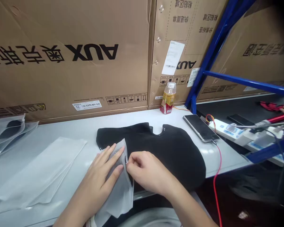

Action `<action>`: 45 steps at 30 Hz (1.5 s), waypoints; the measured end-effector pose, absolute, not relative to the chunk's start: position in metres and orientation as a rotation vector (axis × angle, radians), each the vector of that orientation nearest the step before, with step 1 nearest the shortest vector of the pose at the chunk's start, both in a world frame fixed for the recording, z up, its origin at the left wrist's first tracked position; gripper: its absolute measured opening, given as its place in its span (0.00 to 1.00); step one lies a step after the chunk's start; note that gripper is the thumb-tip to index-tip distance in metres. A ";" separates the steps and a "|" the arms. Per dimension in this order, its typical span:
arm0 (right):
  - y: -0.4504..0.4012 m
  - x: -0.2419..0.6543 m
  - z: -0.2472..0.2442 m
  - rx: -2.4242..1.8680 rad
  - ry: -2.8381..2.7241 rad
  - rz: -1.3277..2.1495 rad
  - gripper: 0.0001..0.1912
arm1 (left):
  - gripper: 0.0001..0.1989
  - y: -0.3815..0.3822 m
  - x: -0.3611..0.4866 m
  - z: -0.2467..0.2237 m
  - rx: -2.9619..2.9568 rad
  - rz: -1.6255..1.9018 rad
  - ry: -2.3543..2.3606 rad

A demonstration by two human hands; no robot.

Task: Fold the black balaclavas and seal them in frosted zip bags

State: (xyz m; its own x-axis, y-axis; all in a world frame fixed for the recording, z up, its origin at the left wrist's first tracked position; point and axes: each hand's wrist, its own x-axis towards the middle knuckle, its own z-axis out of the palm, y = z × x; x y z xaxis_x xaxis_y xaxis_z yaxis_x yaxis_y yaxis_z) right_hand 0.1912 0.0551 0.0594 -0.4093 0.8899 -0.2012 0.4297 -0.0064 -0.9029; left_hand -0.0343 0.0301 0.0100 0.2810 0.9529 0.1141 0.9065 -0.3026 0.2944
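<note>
Steadily, my left hand (pixel 94 179) lies flat on the frosted plastic bag (pixel 119 192), bracing it so my right fingers (pixel 132 162) can pinch its edge.

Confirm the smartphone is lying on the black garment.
No, the smartphone lies on the white table, off to the right of the black garment.

Big cardboard AUX cartons (pixel 68 63) stand along the back of the white counter (pixel 90 121). Blue steel shelving rack (pixel 217 53) on the right, another carton (pixel 262 56) behind it. Dark floor (pixel 251 192) below the counter edge. Even indoor light.
</note>
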 end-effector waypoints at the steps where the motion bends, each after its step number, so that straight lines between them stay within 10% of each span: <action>1: 0.052 0.191 0.059 -1.335 -1.815 1.435 0.10 | 0.28 0.030 -0.035 0.009 2.357 0.417 1.745; 31: -0.018 0.190 0.025 -1.169 -1.018 2.220 0.12 | 0.29 0.032 -0.031 0.014 2.311 0.380 1.800; 39: 0.012 0.214 0.049 -1.348 -1.967 1.027 0.11 | 0.28 0.029 -0.033 0.014 2.312 0.425 1.738; 45: 0.028 0.199 0.050 -1.254 -2.018 0.960 0.13 | 0.30 0.027 -0.037 0.010 2.328 0.498 1.710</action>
